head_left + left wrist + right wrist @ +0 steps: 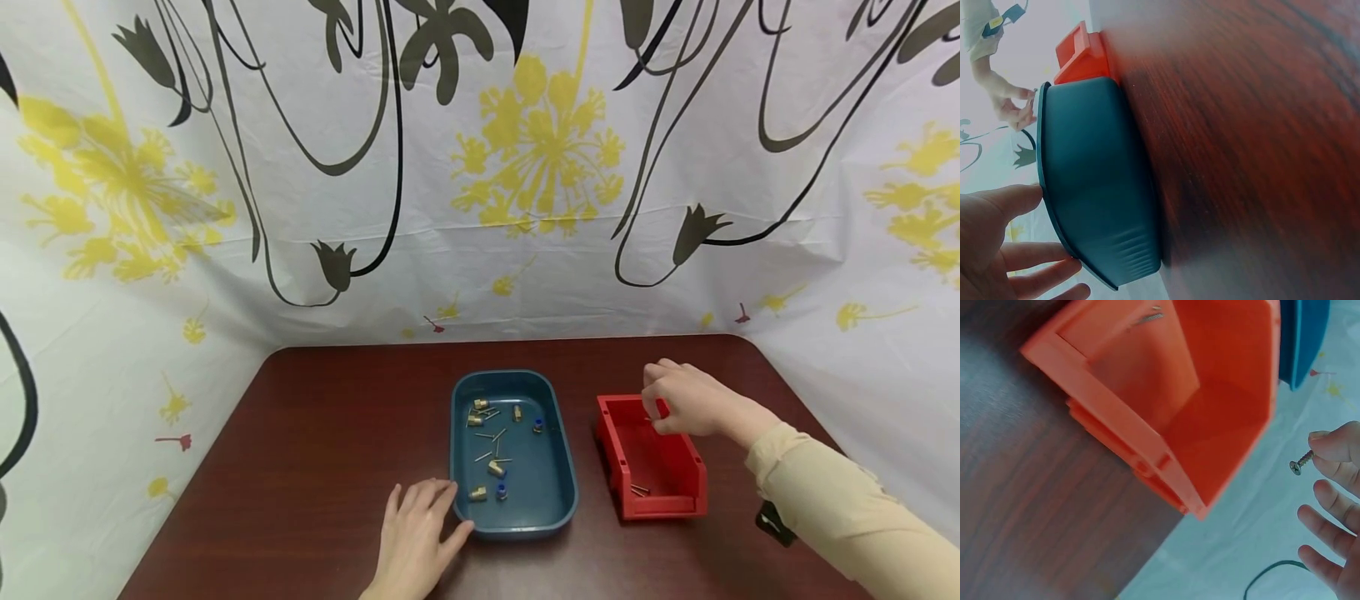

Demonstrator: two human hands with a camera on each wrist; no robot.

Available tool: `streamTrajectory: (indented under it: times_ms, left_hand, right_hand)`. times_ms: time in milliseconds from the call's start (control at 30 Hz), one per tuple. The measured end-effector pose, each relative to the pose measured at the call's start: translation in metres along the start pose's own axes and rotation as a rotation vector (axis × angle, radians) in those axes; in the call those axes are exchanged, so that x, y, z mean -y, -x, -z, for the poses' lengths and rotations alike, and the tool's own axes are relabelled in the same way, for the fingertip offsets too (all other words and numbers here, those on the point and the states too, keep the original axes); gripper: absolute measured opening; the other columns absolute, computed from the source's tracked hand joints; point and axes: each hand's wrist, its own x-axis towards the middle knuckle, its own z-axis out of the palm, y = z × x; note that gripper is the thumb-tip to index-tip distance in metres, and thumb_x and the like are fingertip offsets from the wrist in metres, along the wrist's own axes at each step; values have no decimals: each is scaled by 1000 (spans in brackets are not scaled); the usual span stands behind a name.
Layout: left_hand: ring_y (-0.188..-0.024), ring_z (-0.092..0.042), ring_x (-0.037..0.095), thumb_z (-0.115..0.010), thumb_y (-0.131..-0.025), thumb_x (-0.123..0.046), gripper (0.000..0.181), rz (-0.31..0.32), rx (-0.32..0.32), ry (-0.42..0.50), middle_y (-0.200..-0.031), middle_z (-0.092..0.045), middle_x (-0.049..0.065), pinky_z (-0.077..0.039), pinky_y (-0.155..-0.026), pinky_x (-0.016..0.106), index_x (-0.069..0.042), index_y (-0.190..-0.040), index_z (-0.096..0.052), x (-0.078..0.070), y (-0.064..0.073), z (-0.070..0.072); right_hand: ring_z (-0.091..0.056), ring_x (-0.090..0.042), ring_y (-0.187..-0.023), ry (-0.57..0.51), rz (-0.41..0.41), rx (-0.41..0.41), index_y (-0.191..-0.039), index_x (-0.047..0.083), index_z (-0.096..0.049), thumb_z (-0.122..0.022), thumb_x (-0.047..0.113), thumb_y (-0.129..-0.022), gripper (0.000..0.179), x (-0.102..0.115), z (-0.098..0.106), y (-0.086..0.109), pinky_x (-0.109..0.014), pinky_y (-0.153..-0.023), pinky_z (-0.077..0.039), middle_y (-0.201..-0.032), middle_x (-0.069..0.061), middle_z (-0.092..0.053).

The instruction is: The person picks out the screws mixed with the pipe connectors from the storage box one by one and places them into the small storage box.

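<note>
Between thumb and index finger, my right hand (686,398) pinches a small screw (1300,463) above the far part of the red bin (693,479). In the right wrist view its cross-slotted head faces outward. A few screws (640,490) lie on the bin's floor near its front. My left hand (420,533) touches the rim at the near left corner of the blue-green tray (555,500), fingers mostly straight. Inside the tray are several loose screws (483,456), brass fittings (477,494) and blue-ended fittings (502,492).
Both containers stand on a dark reddish wooden table (337,450), the bin to the right of the tray. A patterned white curtain (420,192) hangs behind the table and along its sides. A black device (774,523) sits under the right forearm.
</note>
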Motion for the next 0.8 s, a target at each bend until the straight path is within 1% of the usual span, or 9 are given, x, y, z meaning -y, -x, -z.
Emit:
streamTrajectory:
  times_ms: [100,300,400,533,633,700,800]
  left_hand:
    - [-100,-48,22,-64,-74,-45,47,-2,1,-2,-103,-55,2,-29,-85,59,-9,-105,-65,0,0,1]
    - [-100,-48,22,-65,-74,-44,47,-5,-9,-2,-103,-55,2,-30,-85,59,-9,-105,-65,0,0,1]
    - [-100,-48,22,-64,-75,-45,47,-1,0,1,-104,-55,2,-29,-85,59,-9,-106,-65,0,0,1]
    - [-100,-48,22,-64,-75,-46,48,3,9,0,-104,-55,2,-29,-85,58,-9,-106,-65,0,0,0]
    - [-100,-48,22,-64,-75,-46,48,3,4,-2,-104,-55,2,-29,-85,58,-10,-106,-65,0,0,0]
    - [-100,-48,22,-64,-75,-46,48,1,1,-4,-104,-55,2,-29,-85,58,-9,-106,-65,0,0,0]
    - [-100,-48,22,-64,-74,-46,48,0,2,-6,-104,-55,2,-29,-85,58,-9,-106,-65,0,0,0]
  right_hand:
    - [-40,-14,-72,-11,4,10,-54,30,-48,-72,15,-59,28,2,-7,3,-30,-57,-33,-73,10,-40]
    - [-39,-14,-71,-3,38,17,-52,30,-48,-73,13,-58,31,8,-21,7,-30,-56,-33,-72,9,-40]
    - [-38,-13,-70,-4,38,27,-51,30,-47,-74,13,-58,32,10,-27,9,-30,-56,-33,-73,10,-40]
    - [-37,-13,-71,-22,28,55,-51,29,-47,-74,13,-58,33,13,-35,11,-33,-57,-34,-74,10,-39]
    - [-36,-12,-71,-24,25,76,-51,28,-47,-76,13,-58,33,15,-42,11,-37,-61,-36,-72,11,-38]
    - [-36,-12,-70,-24,22,93,-51,27,-46,-77,14,-57,34,16,-46,11,-38,-61,-36,-71,12,-36]
    - [-40,-15,-71,-23,37,108,-50,25,-45,-78,13,-57,35,19,-51,10,-38,-61,-36,-68,12,-35]
